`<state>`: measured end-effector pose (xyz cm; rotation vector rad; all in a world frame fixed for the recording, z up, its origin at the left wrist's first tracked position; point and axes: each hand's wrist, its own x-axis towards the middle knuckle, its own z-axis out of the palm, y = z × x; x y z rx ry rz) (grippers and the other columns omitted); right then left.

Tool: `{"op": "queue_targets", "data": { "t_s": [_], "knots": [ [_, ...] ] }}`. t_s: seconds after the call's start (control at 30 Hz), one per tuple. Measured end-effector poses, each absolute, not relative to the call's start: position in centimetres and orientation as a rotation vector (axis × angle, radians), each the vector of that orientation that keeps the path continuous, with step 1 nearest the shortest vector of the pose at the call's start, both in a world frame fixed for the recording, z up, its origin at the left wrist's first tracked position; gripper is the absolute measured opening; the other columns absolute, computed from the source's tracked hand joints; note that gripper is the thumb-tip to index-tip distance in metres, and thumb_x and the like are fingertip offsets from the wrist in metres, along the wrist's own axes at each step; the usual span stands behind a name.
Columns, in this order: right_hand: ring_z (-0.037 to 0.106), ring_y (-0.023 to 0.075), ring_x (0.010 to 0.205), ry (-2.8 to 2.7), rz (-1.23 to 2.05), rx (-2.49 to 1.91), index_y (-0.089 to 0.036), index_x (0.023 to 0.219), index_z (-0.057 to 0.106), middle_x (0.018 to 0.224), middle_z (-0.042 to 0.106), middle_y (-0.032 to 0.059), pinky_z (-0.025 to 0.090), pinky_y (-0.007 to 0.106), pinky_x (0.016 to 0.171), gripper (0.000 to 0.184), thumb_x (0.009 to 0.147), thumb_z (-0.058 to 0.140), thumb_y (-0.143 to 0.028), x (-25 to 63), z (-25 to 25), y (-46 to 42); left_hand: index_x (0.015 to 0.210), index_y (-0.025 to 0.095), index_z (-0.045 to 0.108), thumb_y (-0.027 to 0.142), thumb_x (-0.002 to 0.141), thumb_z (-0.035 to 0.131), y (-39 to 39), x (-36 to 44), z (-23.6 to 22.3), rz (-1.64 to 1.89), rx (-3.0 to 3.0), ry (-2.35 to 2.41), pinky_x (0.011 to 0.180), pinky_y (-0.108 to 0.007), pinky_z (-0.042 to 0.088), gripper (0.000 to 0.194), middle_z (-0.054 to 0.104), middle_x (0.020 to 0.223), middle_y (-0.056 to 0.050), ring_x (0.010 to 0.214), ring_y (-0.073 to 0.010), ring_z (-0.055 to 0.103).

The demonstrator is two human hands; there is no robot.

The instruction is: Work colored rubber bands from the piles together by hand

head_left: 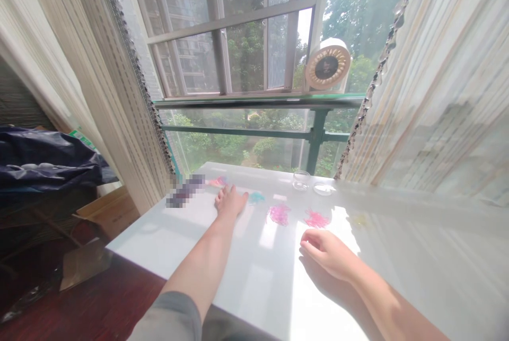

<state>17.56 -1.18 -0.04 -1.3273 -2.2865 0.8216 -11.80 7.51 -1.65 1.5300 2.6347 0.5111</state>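
My left hand [231, 203] reaches forward over the white table [246, 261], fingers apart and pointing down at its surface. Beyond its fingertips lies a small pile of orange, pink and blue strands [218, 182]. Close by its thumb is a teal pile [256, 198]. My right hand [321, 246] rests at the table, fingers loosely bent and thumb slightly apart, with nothing visible in it. Just ahead of it sits a red-pink pile [317, 218]. A purple-pink pile [279, 215] lies between my hands. Whether the strands are thin bands or threads is too small to tell.
A clear round container [301, 181] and a clear shallow dish or lid [323, 189] stand at the table's back. To the right is a faint yellow pile [360, 220]. A blurred-out dark object [185, 191] lies left. A round white fan [327, 65] stands by the window.
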Motion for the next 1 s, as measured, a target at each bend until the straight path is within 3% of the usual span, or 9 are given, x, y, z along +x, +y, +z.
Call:
{"op": "queue_targets", "data": {
  "t_s": [0.57, 0.8, 1.0],
  "knots": [
    [0.048, 0.0139, 0.062, -2.285, 0.833, -1.366, -0.022, 0.073, 0.058, 0.069, 0.057, -0.0009, 0.035, 0.025, 0.056, 0.025, 0.084, 0.040, -0.035, 17.8, -0.3, -1.3, 0.127, 0.021, 0.045, 0.049, 0.076, 0.044, 7.0, -13.0, -2.2, 0.600, 1.650, 2.567, 0.100, -0.044, 0.031, 0.059, 0.044, 0.137, -0.010, 0.125, -0.0305, 0.035],
    [0.050, 0.0154, 0.065, -2.288, 0.857, -1.367, -0.021, 0.073, 0.058, 0.071, 0.058, 0.0006, 0.036, 0.027, 0.058, 0.027, 0.085, 0.039, -0.036, 17.8, -0.6, -1.2, 0.125, 0.026, 0.049, 0.047, 0.076, 0.046, 6.9, -12.8, -2.3, 0.641, 1.651, 2.535, 0.100, -0.046, 0.028, 0.054, 0.044, 0.136, -0.007, 0.126, -0.0308, 0.035],
    [0.050, 0.0154, 0.065, -2.294, 0.862, -1.369, -0.021, 0.072, 0.057, 0.071, 0.057, 0.0005, 0.037, 0.027, 0.059, 0.028, 0.086, 0.038, -0.036, 17.7, -0.5, -1.2, 0.124, 0.024, 0.051, 0.049, 0.077, 0.044, 7.0, -12.6, -2.3, 0.634, 1.648, 2.547, 0.100, -0.046, 0.028, 0.053, 0.044, 0.137, -0.009, 0.126, -0.0304, 0.033]
  ]
}}
